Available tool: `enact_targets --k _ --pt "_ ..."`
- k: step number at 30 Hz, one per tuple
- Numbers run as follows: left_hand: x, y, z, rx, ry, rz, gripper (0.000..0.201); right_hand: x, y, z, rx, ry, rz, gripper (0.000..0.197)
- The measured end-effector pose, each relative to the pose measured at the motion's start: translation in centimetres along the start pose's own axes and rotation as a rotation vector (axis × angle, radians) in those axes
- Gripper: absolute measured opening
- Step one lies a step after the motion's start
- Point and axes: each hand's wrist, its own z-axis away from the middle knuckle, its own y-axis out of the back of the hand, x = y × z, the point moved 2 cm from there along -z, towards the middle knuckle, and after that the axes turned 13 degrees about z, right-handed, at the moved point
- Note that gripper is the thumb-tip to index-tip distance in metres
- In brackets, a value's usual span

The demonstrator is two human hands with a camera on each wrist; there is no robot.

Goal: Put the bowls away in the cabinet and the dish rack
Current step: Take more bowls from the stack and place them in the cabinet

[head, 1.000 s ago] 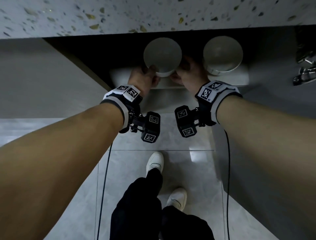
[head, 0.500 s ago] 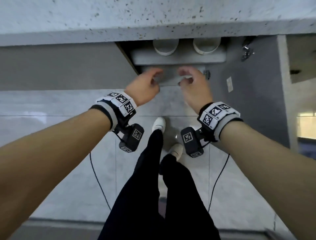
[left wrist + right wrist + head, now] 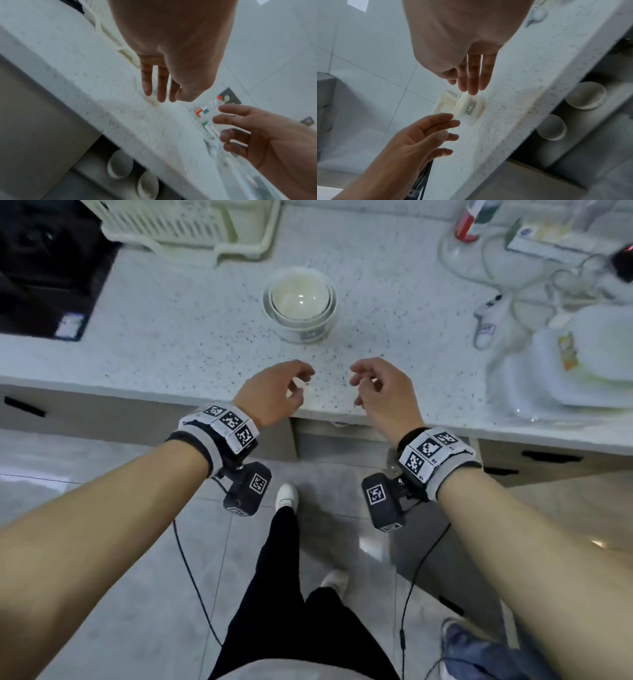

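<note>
Head view: both hands hovered over the counter (image 3: 191,337) edge, left hand (image 3: 274,393) and right hand (image 3: 383,392) empty, grip loosely apart. Nested bowls (image 3: 299,299) sat ahead, dish rack (image 3: 178,224) beyond (top left).

Wrist views: two bowls (image 3: 586,95) stood in the open cabinet (image 3: 599,135) below the counter.

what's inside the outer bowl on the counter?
The outer bowl holds at least one more white bowl nested in it, open side up. The top bowl looks empty; anything between or beneath the nested bowls is covered.
</note>
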Motion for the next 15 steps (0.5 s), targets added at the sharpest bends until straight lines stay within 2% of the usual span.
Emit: enact_targets --k 6,9,11,15 --pt "-2.2 7.4 -8.5 0.225 0.013 0.022 0.032 -3.0 -0.1 -9.6 0.015 -0.021 0.150 0.025" --pt "-4.1 9.4 -13.9 0.276 0.077 -0.028 0.031 -3.3 -1.3 -14.5 0.020 -0.079 0.280 0.028" --pt "-5.2 10.1 -16.8 0.248 0.117 -0.130 0.032 -3.7 -2.6 -17.3 -0.003 -0.122 0.340 0.030" --pt "-6.2 10.8 -21.5 0.086 0.160 -0.310 0.036 -3.8 -4.9 -21.3 -0.087 -0.229 0.440 0.041"
